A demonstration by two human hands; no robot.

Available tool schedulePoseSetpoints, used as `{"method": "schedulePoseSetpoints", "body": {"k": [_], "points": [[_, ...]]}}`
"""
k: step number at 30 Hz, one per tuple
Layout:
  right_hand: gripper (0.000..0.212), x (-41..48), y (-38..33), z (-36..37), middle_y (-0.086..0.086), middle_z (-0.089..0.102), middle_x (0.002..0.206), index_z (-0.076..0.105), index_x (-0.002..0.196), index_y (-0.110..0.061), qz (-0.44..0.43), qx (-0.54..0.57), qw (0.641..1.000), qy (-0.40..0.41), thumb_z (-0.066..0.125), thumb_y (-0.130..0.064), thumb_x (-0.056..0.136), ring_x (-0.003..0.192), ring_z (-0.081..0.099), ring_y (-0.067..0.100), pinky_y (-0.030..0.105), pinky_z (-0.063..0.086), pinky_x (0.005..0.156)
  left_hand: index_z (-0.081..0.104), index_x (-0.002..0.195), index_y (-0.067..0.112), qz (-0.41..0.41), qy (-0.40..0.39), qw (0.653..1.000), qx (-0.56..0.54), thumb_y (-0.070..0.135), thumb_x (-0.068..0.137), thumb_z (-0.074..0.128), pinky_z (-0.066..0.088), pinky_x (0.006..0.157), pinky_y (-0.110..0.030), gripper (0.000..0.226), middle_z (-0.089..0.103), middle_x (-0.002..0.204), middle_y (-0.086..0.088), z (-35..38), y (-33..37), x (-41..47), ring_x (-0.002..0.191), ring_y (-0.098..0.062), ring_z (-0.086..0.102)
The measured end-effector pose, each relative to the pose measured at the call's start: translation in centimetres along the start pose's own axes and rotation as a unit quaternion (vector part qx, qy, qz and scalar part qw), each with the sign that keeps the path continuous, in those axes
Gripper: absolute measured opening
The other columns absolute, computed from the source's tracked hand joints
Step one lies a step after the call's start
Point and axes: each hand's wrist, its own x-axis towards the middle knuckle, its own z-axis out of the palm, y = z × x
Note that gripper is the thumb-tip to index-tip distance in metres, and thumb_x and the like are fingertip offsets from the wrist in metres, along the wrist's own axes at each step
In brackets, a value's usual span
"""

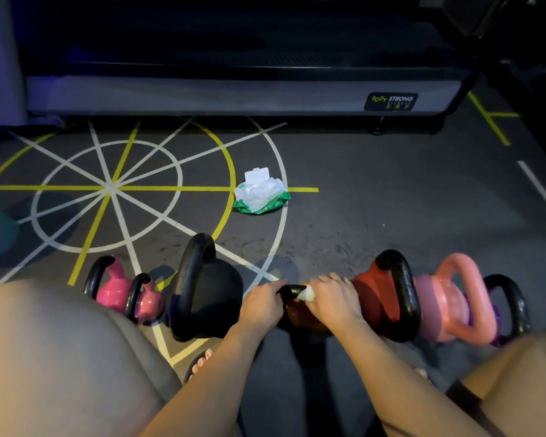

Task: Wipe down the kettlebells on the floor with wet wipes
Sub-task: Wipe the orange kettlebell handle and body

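Glossy coating shines on the far-left pink kettlebell (114, 290) and the orange kettlebell (301, 318), while the large black kettlebell (215, 288) looks matt and faintly rough. The wipes pack (265, 200) is crinkled plastic film with a smooth, hard white lid (256, 176); the grey floor (375, 200) is matt, its painted lines (171, 188) flat.

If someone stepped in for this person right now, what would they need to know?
Left hand grips the orange kettlebell by its handle.
Right hand holds a wet wipe against that handle.
Black kettlebell stands to its left, red kettlebell to its right.
Wipes pack lies open on the floor ahead.
Which bells are already clean cannot be told; this one is mid-wipe.
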Motion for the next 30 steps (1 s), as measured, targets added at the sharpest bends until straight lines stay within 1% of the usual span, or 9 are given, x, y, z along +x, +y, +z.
{"method": "schedulePoseSetpoints", "body": {"k": [1, 3, 7, 10, 15, 20, 23, 28, 30], "points": [[0.021, -0.2, 0.7, 0.2, -0.005, 0.068, 0.077, 0.07, 0.077, -0.024, 0.005, -0.001, 1.0, 0.014, 0.076, -0.041, 0.068, 0.082, 0.064, 0.023, 0.035, 0.049, 0.067, 0.054, 0.143, 0.032, 0.002, 0.0, 1.0, 0.001, 0.012, 0.099, 0.044, 0.045, 0.101, -0.032, 0.049, 0.069, 0.125, -0.004, 0.0, 0.0, 0.1, 0.117, -0.025, 0.061], [0.02, -0.7, 1.9, 0.2, -0.004, 0.066, 0.083, 0.068, 0.082, -0.022, 0.013, 0.022, 1.0, 0.018, 0.07, -0.041, 0.075, 0.086, 0.064, 0.024, 0.035, 0.049, 0.071, 0.054, 0.142, 0.033, 0.005, -0.003, 1.0, 0.005, 0.012, 0.099, 0.044, 0.046, 0.101, -0.033, 0.05, 0.07, 0.124, -0.005, 0.1, -0.1, 0.3, 0.116, -0.026, 0.061], [0.02, -0.8, 2.7, -0.3, -0.002, 0.068, 0.096, 0.064, 0.091, -0.023, 0.031, 0.068, 0.997, -0.033, 0.054, -0.04, 0.086, 0.092, 0.066, 0.027, 0.033, 0.048, 0.072, 0.051, 0.144, 0.036, -0.001, -0.014, 1.0, -0.014, 0.013, 0.1, 0.044, 0.047, 0.099, -0.032, 0.05, 0.069, 0.124, -0.005, 0.3, -0.5, 0.3, 0.112, -0.024, 0.062], [0.021, 0.0, 1.7, -1.1, 0.002, 0.071, 0.098, 0.066, 0.096, -0.024, 0.034, 0.033, 0.997, -0.065, 0.055, -0.04, 0.086, 0.094, 0.066, 0.03, 0.034, 0.048, 0.076, 0.046, 0.147, 0.039, -0.012, -0.036, 0.999, -0.034, 0.016, 0.102, 0.046, 0.047, 0.093, -0.028, 0.05, 0.068, 0.122, -0.004, 0.2, -0.8, 0.3, 0.103, -0.019, 0.062], [0.024, 1.6, -2.4, -1.5, 0.009, 0.07, 0.111, 0.068, 0.108, -0.019, -0.015, -0.011, 0.995, -0.095, 0.056, -0.027, 0.088, 0.106, 0.066, 0.03, 0.034, 0.045, 0.092, 0.044, 0.15, 0.036, -0.01, -0.062, 0.998, -0.032, 0.013, 0.101, 0.045, 0.048, 0.096, -0.033, 0.054, 0.067, 0.125, -0.007, -0.2, -0.9, 0.2, 0.111, -0.025, 0.061], [0.027, 1.9, -4.2, -1.8, 0.007, 0.069, 0.114, 0.062, 0.113, -0.017, -0.031, -0.02, 0.994, -0.098, 0.057, -0.021, 0.087, 0.108, 0.066, 0.028, 0.034, 0.041, 0.093, 0.041, 0.152, 0.035, -0.007, -0.069, 0.997, -0.03, 0.007, 0.096, 0.043, 0.049, 0.098, -0.035, 0.062, 0.068, 0.122, -0.006, -0.4, -0.8, -0.1, 0.111, -0.024, 0.061], [0.028, 1.2, -3.3, -1.5, 0.005, 0.068, 0.116, 0.056, 0.115, -0.018, -0.038, -0.009, 0.996, -0.081, 0.056, -0.02, 0.087, 0.108, 0.065, 0.027, 0.035, 0.04, 0.093, 0.043, 0.151, 0.035, -0.015, -0.065, 0.997, -0.04, 0.008, 0.098, 0.044, 0.049, 0.098, -0.033, 0.059, 0.067, 0.125, -0.005, -0.3, -0.8, -0.1, 0.111, -0.021, 0.061], [0.025, -0.6, 0.4, -0.7, 0.001, 0.071, 0.107, 0.059, 0.108, -0.023, 0.018, 0.005, 0.999, -0.033, 0.054, -0.037, 0.088, 0.102, 0.067, 0.025, 0.032, 0.045, 0.086, 0.039, 0.154, 0.032, -0.008, -0.063, 0.998, -0.024, 0.01, 0.1, 0.043, 0.046, 0.101, -0.032, 0.058, 0.063, 0.13, -0.01, -0.1, -0.6, -0.1, 0.119, -0.027, 0.058], [0.025, -1.2, 1.6, -0.5, 0.0, 0.071, 0.105, 0.059, 0.107, -0.023, 0.042, 0.018, 0.999, -0.029, 0.056, -0.038, 0.087, 0.101, 0.066, 0.024, 0.032, 0.045, 0.083, 0.036, 0.155, 0.032, -0.005, -0.064, 0.998, -0.007, 0.008, 0.101, 0.042, 0.043, 0.101, -0.031, 0.06, 0.061, 0.132, -0.01, -0.2, -0.4, -0.1, 0.122, -0.027, 0.056]]}}
